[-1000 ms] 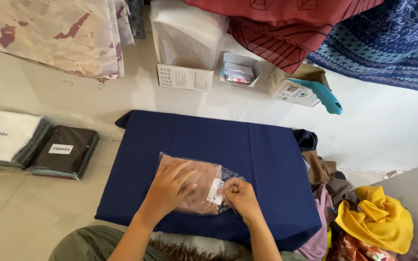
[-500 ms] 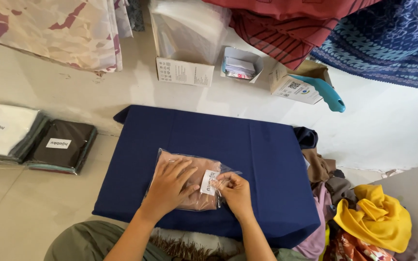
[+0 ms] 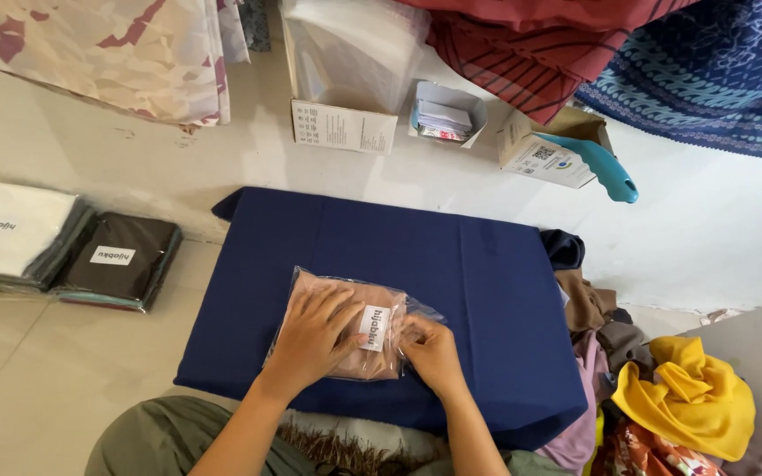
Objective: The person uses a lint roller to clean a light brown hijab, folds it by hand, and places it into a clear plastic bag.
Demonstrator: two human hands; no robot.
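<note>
A clear plastic bag (image 3: 346,326) with a folded piece of dusty pink cloth inside lies flat on a dark blue cloth (image 3: 478,282), near the edge that is closest to the person. On the bag there is a small white label (image 3: 373,327), standing upright between the two hands. The left hand (image 3: 315,335) lies on top of the bag with the fingers spread and the palm down, pressing on it; it does not close around anything. The right hand (image 3: 429,348) is at the right end of the bag, just beside the label, with its fingertips bent onto the plastic; whether it pinches the edge or only presses on it, I cannot tell. The blue cloth covers a low flat surface that stands on a pale floor (image 3: 63,379). To the left, on the floor, well apart from the bag, lie two stacks of packed cloths: a white stack (image 3: 11,234) and, touching it, a black stack (image 3: 121,260), each with a label on top. Behind the blue cloth, near the wall, stand a tall white carton (image 3: 346,79), a small open box (image 3: 444,115) with cards inside, and a cardboard box (image 3: 544,150) with a turquoise handle (image 3: 601,167) lying against it. On the right side is a heap of loose cloths, with a yellow cloth (image 3: 685,397) on top and brown ones beside it.
</note>
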